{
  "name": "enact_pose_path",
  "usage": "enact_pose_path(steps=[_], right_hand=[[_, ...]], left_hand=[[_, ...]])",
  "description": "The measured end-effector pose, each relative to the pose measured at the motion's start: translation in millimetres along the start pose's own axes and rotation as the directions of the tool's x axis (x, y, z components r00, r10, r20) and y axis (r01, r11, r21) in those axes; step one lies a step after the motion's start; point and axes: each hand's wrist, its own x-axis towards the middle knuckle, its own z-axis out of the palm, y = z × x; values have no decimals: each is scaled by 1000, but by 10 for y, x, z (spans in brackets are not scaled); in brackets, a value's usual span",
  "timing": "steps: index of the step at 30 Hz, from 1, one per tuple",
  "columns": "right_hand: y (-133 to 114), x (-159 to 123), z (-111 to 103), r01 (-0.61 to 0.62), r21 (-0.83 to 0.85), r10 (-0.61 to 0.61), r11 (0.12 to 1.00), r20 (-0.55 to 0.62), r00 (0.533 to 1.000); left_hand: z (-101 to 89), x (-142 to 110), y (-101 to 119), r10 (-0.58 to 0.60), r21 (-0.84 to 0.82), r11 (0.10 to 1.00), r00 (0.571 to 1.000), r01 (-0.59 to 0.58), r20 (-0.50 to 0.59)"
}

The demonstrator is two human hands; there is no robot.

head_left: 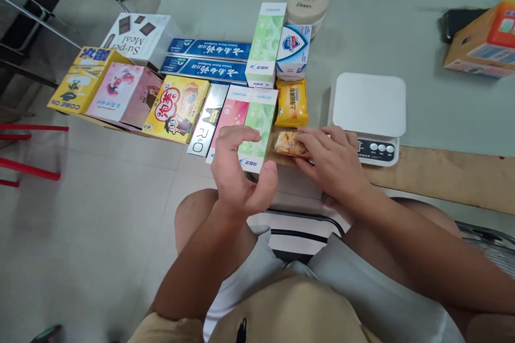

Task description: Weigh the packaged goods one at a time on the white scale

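My right hand point(332, 161) has its fingers on the right end of a small clear-wrapped golden snack point(289, 143) at the table's front edge. Just left of it my left hand point(243, 171) is raised with nothing in it, its thumb and curved index finger apart. Behind that hand stands a green and white box point(259, 123), partly covered by the fingers, beside a pink box point(232, 110). A yellow soap packet point(292, 104) lies right behind the snack. To the right of my right hand sits a white kitchen scale point(369, 104) with nothing on its plate.
Boxes line the table's left: a silver box point(207, 120), a yellow box point(177, 107), a pink snack box point(123, 94), blue toothpaste boxes point(205, 68) and a white box point(139, 37). A Dove tub point(308, 8) stands behind. An orange package point(485, 37) sits far right.
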Motion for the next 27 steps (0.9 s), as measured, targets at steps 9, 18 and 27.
enact_pose_path(steps=[9,18,27], right_hand=[[209,91,-123,55,208,25,977,-363,931],[1854,60,-189,-419,553,692,720,-612,383],[3117,-113,5,-532,709,875,463,-460,148]], left_hand=[[379,-9,-31,115,-60,992,993,-115,-5],[1343,837,773,-32,-97,992,897,83,441],[3825,1645,306,-506,74,789,577,610,642]])
